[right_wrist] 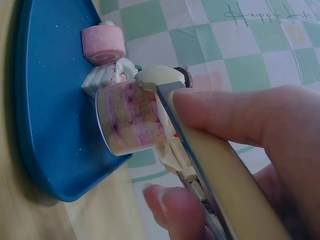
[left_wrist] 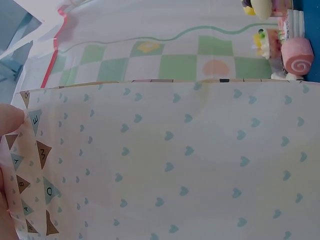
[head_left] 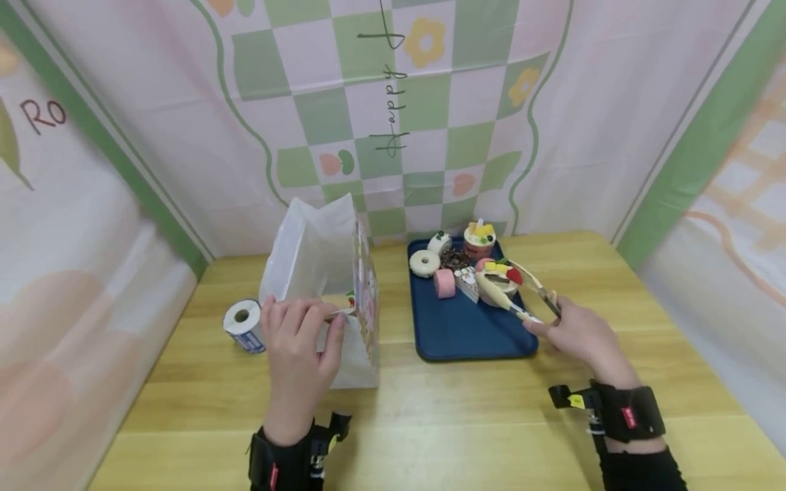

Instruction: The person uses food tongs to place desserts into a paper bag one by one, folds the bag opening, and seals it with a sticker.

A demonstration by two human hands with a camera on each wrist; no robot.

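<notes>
Between tongs (right_wrist: pixel 221 177), layered cake cup (right_wrist: pixel 131 117), pink and beige, fruit-topped.

The right hand (right_wrist: pixel 282 125) grips tongs (right_wrist: pixel 220 172); a layered cake cup (right_wrist: pixel 131 117) has a pink swirl roll (right_wrist: pixel 103 44) at eleven o'clock, blue tray (right_wrist: pixel 57 110) at nine.

White paper roll (head_left: pixel 248 332), wooden tabletop (head_left: pixel 442 423), green-checked fabric backdrop (head_left: pixel 424 102)

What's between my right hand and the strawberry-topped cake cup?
The tongs, held in your right hand and reaching to the cake cup, shown in the head view.
</notes>
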